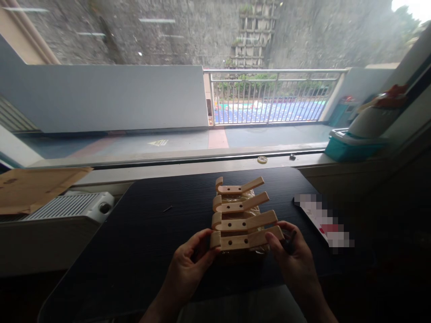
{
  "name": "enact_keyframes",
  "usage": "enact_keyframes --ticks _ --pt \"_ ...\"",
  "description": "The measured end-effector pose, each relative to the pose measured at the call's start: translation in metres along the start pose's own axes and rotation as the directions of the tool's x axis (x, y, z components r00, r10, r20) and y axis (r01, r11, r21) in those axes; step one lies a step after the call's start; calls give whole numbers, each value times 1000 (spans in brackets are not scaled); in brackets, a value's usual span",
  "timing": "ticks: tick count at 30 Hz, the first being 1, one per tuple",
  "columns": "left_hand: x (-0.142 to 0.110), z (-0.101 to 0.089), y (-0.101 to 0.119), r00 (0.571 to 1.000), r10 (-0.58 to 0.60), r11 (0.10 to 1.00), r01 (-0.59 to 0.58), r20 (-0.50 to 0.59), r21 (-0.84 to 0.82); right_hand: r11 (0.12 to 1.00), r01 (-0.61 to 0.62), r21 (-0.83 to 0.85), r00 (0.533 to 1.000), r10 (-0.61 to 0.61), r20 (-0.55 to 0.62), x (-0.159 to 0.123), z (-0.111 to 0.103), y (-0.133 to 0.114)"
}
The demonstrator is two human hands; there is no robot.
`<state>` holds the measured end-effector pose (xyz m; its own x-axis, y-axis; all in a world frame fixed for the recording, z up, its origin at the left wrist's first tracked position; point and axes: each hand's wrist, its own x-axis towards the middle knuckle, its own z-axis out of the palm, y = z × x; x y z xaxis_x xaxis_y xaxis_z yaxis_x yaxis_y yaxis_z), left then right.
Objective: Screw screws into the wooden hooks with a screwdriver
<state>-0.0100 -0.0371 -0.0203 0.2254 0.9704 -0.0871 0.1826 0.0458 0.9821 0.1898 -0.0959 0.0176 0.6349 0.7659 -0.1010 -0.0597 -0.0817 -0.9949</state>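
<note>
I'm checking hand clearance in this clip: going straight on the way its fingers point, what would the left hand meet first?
Most likely the nearest wooden hook: the left hand appears to touch its curled end, though exact depth is unclear.

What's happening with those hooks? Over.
Left hand: nearest hook, curled end. Right hand: other end, plus dark object. Four hooks, one row. Thin piece apart, out of the way.
</note>
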Motion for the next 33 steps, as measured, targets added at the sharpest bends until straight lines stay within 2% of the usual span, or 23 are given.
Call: enact_keyframes --ticks 5,12,20,25,28,33 --pt "-3 1 7 1000 9 1000 -9 3 1 994 19 -104 999 -16 29 -3 -1 -3" --pt "-6 2 16 995 55 987 -41 -85 158 991 3 -136 999 3 41 -5 -8 -4" --pt "-10 -2 20 988 82 981 -57 -129 183 965 13 -263 999 -24 -37 -4 -22 0" --pt "-10 3 16 993 40 994 -28 -113 104 983 40 -180 999 -37 16 -6 -18 1" --pt "-7 3 12 994 53 997 -46 -98 67 994 67 -81 995 -61 80 -5 -13 -1" --pt "-2 0 5 994 77 994 -71 -74 83 994 90 -57 992 -84 100 0 -10 -3"
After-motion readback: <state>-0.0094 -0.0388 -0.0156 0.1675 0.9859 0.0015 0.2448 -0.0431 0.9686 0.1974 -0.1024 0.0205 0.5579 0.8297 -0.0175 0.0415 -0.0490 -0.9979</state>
